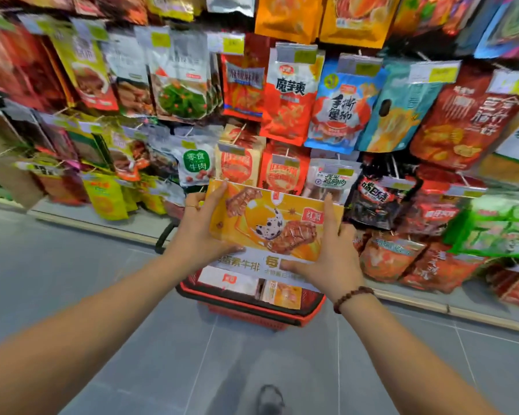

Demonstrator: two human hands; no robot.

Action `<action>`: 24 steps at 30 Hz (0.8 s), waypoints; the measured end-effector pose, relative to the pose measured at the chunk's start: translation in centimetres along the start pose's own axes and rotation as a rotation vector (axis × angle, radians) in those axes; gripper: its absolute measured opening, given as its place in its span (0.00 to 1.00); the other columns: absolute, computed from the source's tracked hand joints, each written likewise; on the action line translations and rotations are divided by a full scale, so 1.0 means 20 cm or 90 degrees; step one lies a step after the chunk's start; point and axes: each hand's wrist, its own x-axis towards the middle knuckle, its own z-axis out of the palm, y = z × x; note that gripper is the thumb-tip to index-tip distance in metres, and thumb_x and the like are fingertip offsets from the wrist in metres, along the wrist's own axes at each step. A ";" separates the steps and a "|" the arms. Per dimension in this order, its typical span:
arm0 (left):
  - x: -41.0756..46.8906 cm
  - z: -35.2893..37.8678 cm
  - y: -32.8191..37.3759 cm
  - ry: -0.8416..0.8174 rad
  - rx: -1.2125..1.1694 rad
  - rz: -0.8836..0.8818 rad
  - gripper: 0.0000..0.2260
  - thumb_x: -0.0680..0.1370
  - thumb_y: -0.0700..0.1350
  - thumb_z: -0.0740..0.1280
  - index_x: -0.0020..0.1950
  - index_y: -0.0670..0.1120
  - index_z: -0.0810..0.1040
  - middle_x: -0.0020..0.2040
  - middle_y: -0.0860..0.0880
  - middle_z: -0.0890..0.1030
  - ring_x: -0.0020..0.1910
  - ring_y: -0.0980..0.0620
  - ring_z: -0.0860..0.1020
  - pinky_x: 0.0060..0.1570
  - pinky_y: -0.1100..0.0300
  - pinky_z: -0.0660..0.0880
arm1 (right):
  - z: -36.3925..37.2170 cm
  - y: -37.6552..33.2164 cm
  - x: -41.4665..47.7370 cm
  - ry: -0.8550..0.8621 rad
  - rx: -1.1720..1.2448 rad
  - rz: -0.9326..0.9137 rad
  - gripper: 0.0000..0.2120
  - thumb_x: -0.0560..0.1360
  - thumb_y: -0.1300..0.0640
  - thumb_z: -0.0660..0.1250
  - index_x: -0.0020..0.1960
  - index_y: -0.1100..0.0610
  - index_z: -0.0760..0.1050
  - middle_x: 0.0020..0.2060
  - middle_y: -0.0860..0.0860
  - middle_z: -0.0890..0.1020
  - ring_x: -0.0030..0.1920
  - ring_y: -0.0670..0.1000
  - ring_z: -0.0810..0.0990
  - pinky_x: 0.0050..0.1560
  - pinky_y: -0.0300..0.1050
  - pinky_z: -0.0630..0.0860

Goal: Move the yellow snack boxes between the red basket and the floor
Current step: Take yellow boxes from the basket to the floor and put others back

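I hold a yellow snack box (270, 223) in the air with both hands, above the red basket (249, 313) on the floor. My left hand (200, 232) grips its left edge and my right hand (330, 259) grips its right edge and lower corner. The box front shows meat pieces and a spotted egg, with a white band of print along the bottom. Inside the basket, under the held box, lie more boxes: a white-topped one (228, 280) and a yellow one (282, 295). The held box hides most of the basket's inside.
A wall of hanging snack bags (288, 94) fills the view behind the basket, with lower rows (402, 256) reaching near the floor at the right. Grey tiled floor (132, 295) spreads left and in front. My shoe (270, 398) shows at the bottom edge.
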 end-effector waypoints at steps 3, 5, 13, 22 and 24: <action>0.15 0.05 -0.11 -0.008 -0.004 -0.031 0.51 0.60 0.49 0.80 0.71 0.65 0.49 0.64 0.47 0.59 0.59 0.52 0.65 0.56 0.64 0.64 | 0.11 0.01 0.18 -0.031 -0.007 0.008 0.66 0.55 0.41 0.80 0.73 0.40 0.33 0.60 0.58 0.62 0.51 0.59 0.75 0.45 0.44 0.72; 0.26 0.10 -0.20 -0.020 -0.004 -0.073 0.51 0.60 0.51 0.80 0.72 0.65 0.49 0.65 0.46 0.59 0.61 0.50 0.65 0.57 0.60 0.65 | 0.20 0.03 0.33 -0.056 0.012 0.010 0.64 0.55 0.44 0.81 0.73 0.40 0.36 0.62 0.57 0.61 0.52 0.58 0.75 0.45 0.44 0.72; 0.60 0.40 -0.64 -0.040 -0.036 -0.207 0.36 0.61 0.57 0.78 0.64 0.59 0.64 0.61 0.47 0.62 0.59 0.47 0.67 0.58 0.53 0.70 | 0.73 0.17 0.78 -0.133 0.042 0.043 0.54 0.59 0.47 0.80 0.71 0.40 0.46 0.57 0.53 0.61 0.49 0.58 0.76 0.48 0.50 0.77; 0.61 0.84 -1.32 -0.015 -0.128 -0.326 0.13 0.71 0.56 0.71 0.45 0.54 0.69 0.52 0.50 0.67 0.55 0.57 0.67 0.55 0.65 0.71 | 1.38 0.37 0.87 -0.142 0.106 0.122 0.27 0.67 0.39 0.71 0.57 0.50 0.65 0.54 0.49 0.62 0.35 0.41 0.66 0.39 0.41 0.63; 0.59 0.90 -1.44 -0.045 -0.100 -0.318 0.12 0.71 0.51 0.72 0.46 0.52 0.70 0.55 0.44 0.68 0.54 0.62 0.65 0.50 0.77 0.65 | 1.52 0.39 0.85 -0.111 0.136 0.138 0.20 0.70 0.43 0.70 0.53 0.53 0.68 0.53 0.52 0.66 0.39 0.41 0.70 0.38 0.37 0.61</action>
